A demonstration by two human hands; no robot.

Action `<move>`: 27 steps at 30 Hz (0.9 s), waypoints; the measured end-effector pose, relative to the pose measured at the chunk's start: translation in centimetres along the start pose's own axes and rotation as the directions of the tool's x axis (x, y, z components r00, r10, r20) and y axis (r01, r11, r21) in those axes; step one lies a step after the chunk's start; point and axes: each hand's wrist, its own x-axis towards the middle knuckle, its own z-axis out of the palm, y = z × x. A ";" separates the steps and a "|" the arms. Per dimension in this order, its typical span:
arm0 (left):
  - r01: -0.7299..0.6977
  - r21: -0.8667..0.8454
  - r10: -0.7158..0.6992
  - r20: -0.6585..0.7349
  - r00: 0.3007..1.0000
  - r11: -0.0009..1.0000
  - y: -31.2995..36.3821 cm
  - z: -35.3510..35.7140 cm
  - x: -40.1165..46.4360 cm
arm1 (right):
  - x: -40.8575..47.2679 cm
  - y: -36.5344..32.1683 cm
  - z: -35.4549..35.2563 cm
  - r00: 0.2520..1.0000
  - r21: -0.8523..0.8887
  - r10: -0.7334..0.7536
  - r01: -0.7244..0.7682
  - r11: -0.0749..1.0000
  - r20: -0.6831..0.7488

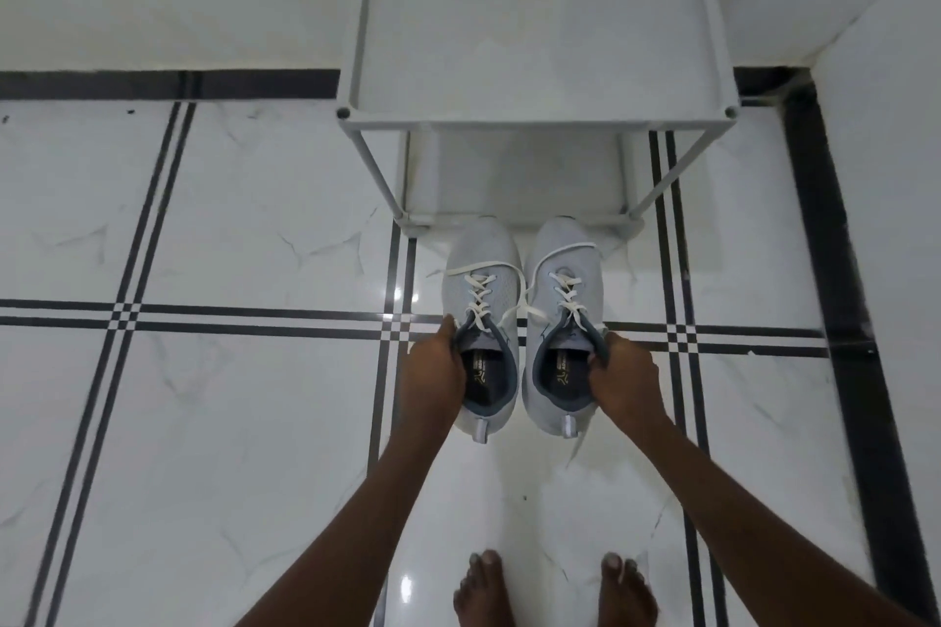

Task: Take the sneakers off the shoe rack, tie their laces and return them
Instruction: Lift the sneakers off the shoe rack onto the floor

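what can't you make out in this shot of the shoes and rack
- Head view: fingertips of the left hand and right hand are hidden inside the collars of the left sneaker and right sneaker.
- Insole print: too small to read.
- Lower shelf of the rack: mostly covered by the top shelf.
- Feet: cut off by the bottom edge.

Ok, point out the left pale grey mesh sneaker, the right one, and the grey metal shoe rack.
Left pale grey mesh sneaker (pixel 481 250), head view, toe.
Right pale grey mesh sneaker (pixel 565 239), head view, toe.
Grey metal shoe rack (pixel 534 116), head view, front rail.
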 end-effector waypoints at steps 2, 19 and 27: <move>0.004 -0.004 -0.004 0.004 1.000 1.000 -2.3 3.7 1.2 | 1.7 1.8 3.4 1.000 -0.026 0.008 -0.008 1.000 0.010; -0.011 0.022 0.014 -0.162 0.987 1.000 -15.3 19.9 12.5 | 16.3 6.6 20.1 0.995 -0.209 -0.090 0.095 0.973 0.032; 0.011 0.133 0.016 -0.198 0.980 0.991 -17.4 18.6 14.0 | 15.0 -2.0 20.1 0.797 -0.197 -0.602 0.581 0.789 -0.059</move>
